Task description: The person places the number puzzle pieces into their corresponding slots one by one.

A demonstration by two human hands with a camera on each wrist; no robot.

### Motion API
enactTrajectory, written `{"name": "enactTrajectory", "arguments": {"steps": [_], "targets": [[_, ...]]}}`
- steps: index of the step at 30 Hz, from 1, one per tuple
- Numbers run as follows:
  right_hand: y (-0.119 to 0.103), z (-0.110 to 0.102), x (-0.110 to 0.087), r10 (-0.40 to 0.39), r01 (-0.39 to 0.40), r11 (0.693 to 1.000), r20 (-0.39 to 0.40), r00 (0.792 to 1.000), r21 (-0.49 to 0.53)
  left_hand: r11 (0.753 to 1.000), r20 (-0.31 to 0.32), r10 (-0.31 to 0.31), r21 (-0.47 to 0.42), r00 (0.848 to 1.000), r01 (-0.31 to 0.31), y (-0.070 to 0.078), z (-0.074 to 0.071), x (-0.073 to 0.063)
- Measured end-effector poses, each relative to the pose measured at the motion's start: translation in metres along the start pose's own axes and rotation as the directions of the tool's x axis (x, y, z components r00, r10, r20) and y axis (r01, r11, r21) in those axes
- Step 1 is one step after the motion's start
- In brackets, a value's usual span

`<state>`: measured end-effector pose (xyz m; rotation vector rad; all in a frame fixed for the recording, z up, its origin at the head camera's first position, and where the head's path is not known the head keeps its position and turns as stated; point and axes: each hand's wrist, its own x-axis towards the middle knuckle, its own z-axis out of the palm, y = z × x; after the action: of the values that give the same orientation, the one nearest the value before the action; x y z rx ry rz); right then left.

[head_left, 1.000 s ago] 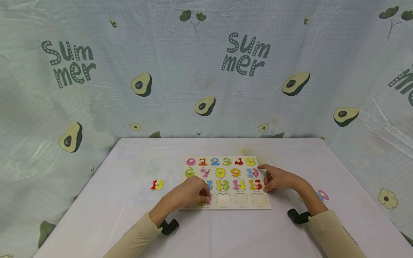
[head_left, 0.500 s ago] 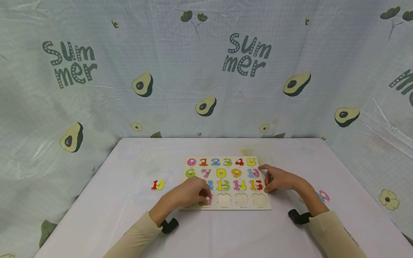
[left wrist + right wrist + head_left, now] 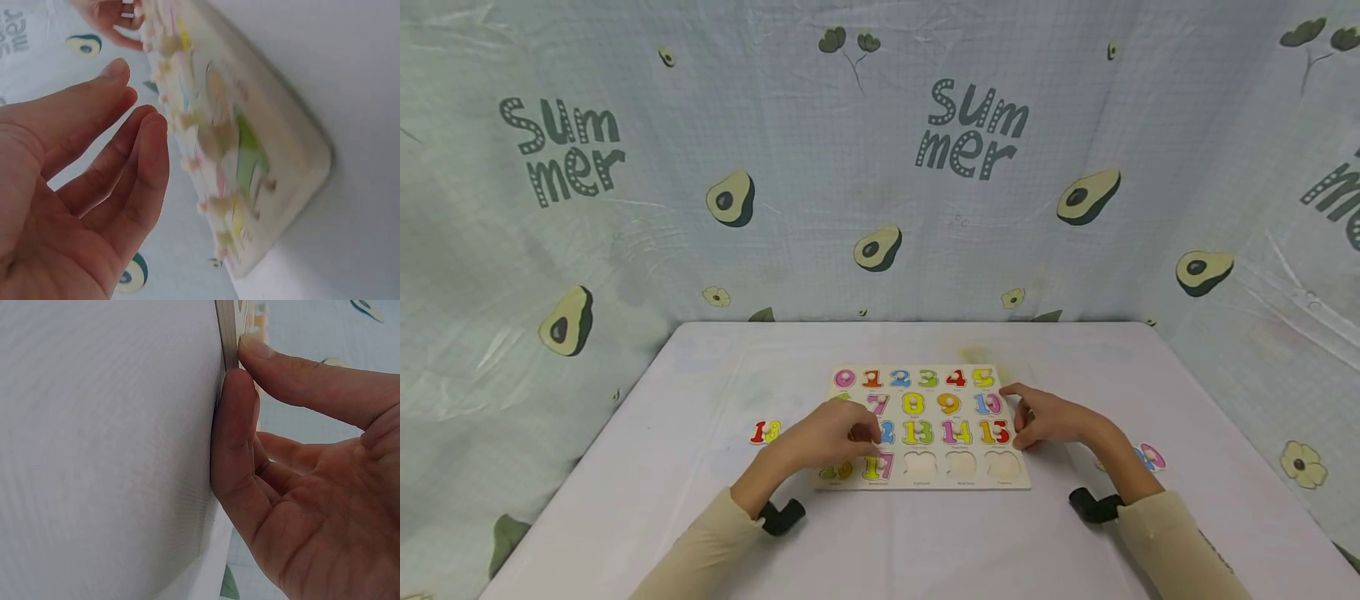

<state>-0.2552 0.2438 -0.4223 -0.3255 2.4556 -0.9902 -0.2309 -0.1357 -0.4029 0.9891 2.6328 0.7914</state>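
Note:
A wooden number puzzle board (image 3: 1019,467) lies on the table, with knobbed number pieces in its upper rows. My left hand (image 3: 831,433) is over its lower left part, fingers loosely bent and nothing between them. Just below the fingertips, the 17 piece (image 3: 877,467) sits in the bottom row. In the left wrist view, a gap separates the thumb and fingers of the left hand (image 3: 94,181) beside the board (image 3: 294,156). My right hand (image 3: 1052,417) holds the board's right edge. Up close, thumb and a finger of the right hand (image 3: 312,487) meet at that edge (image 3: 227,331).
Three recesses at the bottom right of the board hold no piece. A red and yellow 18 piece (image 3: 765,432) lies left of the board. Behind the right forearm is a blue and pink piece (image 3: 1152,456), partly hidden. A printed curtain (image 3: 805,250) stands behind the table.
My left hand has let go of the 17 piece's knob and drawn back up and left, uncovering the bottom row's left end. The right hand stays at the board's edge.

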Motion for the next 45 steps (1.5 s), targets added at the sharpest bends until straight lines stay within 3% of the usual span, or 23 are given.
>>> {"name": "enactTrajectory", "arguments": {"steps": [9,15,23,33,45], "targets": [[0.0,0.001,0.0,0.004,-0.004,1.0,-0.003,1.0,-0.005,0.999,-0.079,-0.043,-0.017,0.996,0.042,-0.024,-0.029,-0.012],[0.0,0.0,0.0,0.001,-0.001,1.0,0.003,1.0,0.004,0.996,-0.149,-0.087,-0.036,0.985,0.083,-0.042,-0.045,-0.023],[-0.003,0.001,-0.002,0.0,0.0,1.0,-0.006,1.0,-0.004,0.985,-0.186,-0.171,-0.05,0.968,0.164,-0.066,-0.064,-0.036],[-0.003,0.0,-0.002,-0.001,0.001,1.0,-0.002,1.0,0.001,0.971,-0.199,-0.239,-0.046,0.95,0.235,-0.092,-0.074,-0.048],[-0.002,0.002,-0.002,0.01,-0.01,1.0,-0.011,1.0,0.005,0.942,-0.175,-0.335,-0.063,0.926,0.329,-0.11,-0.074,-0.057]]}}
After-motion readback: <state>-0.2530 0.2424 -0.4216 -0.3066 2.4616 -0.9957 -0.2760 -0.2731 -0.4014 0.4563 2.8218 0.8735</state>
